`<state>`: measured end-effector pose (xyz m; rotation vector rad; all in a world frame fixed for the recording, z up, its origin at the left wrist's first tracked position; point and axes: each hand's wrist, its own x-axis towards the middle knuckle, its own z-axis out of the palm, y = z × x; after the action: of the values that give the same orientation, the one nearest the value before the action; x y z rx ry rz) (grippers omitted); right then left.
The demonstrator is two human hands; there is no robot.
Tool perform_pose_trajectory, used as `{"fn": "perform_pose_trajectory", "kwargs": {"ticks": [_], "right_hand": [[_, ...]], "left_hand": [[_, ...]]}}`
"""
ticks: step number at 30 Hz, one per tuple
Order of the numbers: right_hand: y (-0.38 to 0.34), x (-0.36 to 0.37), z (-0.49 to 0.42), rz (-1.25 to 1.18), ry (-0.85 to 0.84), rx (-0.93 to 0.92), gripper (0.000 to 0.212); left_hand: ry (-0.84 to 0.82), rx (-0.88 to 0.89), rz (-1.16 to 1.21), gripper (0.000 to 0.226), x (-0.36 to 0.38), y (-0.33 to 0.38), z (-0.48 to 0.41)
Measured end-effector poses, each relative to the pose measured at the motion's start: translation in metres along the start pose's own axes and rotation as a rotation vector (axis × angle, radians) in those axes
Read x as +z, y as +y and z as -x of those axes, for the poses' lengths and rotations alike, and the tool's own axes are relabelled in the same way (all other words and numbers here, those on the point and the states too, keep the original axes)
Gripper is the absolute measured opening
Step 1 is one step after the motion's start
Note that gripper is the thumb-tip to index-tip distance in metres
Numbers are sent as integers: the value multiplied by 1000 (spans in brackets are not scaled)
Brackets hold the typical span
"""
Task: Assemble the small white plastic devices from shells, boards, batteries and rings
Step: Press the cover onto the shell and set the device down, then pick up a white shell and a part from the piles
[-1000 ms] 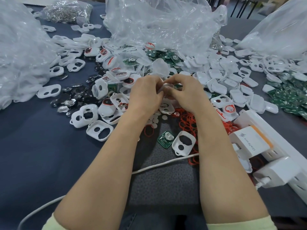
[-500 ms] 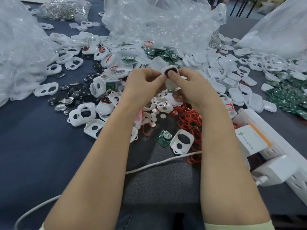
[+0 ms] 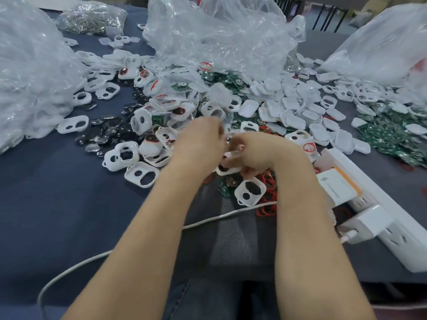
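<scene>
My hands are low over the pile of parts at the table's middle. My right hand [image 3: 261, 151] curls its fingers and thumb round a white shell [image 3: 227, 169] with a dark round hole. My left hand [image 3: 199, 140] is motion-blurred just left of it, fingers bent forward over the pile; what it holds is hidden. Below the hands lie a green board [image 3: 227, 187], a white two-hole shell [image 3: 250, 191] and loose red rings [image 3: 269, 196]. Dark coin batteries [image 3: 108, 132] are spread at the left.
Clear plastic bags [image 3: 219, 35] stand at the back and on both sides. Closed white shells [image 3: 298, 116] and green boards [image 3: 388, 135] are heaped to the right. A white power strip [image 3: 392, 225] with chargers lies front right, and a white cable [image 3: 138, 245] crosses the dark cloth.
Both hands dropped from chest height down onto the pile, with the white shell still in the right hand. The left hand shifted away slightly and is blurred.
</scene>
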<state>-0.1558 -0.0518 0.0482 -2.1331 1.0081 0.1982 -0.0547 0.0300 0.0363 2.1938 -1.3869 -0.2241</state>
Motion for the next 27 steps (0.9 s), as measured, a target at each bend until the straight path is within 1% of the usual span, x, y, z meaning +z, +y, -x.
{"fn": "perform_pose_trajectory", "kwargs": {"ticks": [1,2,3,4,5,7,8,10,11,13,14,15,17,18,19,20,21,22,24,27], "right_hand": [[-3,0,1,42,18,17,10],[-3,0,0,82,44,29,16],[-4,1,1,138,55,39,25],[-6,2,1,163,46,52,30],[-6,2,1,157,40,67,31],[-6,2,-1,167,41,69,25],[-7,2,-2,190,47,69,19],[-7,1,-6,215,56,73,8],[-6,1,-7,209,59,79,8],[1,-2,-5,143,67,85,12],[6,-5,-4,113,83,84,18],[10,-8,-1,86,134,77,21],[20,-17,-1,-11,336,64,23],[24,-22,-3,-122,454,60,23],[26,-25,-6,-231,571,56,21],[26,-28,-10,-287,686,45,18],[24,-27,-15,-274,786,33,15],[20,-25,-20,-251,855,16,16],[11,-17,-31,-273,939,-46,17],[-3,-11,-40,-447,1007,-114,8]], "left_hand": [[156,50,80,23,8,8,0],[268,100,175,26,15,16,-1],[325,139,273,29,21,21,-4],[338,164,380,30,26,25,-9],[317,173,490,32,31,25,-13],[235,148,701,39,41,21,-20],[195,104,800,45,46,20,-21],[173,14,902,52,56,20,-23],[189,-5,909,54,61,21,-24],[224,19,864,57,63,23,-24],[248,75,789,55,64,22,-24],[272,149,657,50,65,20,-25],[250,258,321,37,71,20,-26],[209,266,197,37,74,22,-26],[163,223,134,42,76,24,-26],[140,182,110,45,77,26,-26],[125,172,107,48,78,25,-27],[107,180,107,50,78,23,-29],[68,191,110,53,77,20,-31],[69,188,141,55,75,16,-30]]}}
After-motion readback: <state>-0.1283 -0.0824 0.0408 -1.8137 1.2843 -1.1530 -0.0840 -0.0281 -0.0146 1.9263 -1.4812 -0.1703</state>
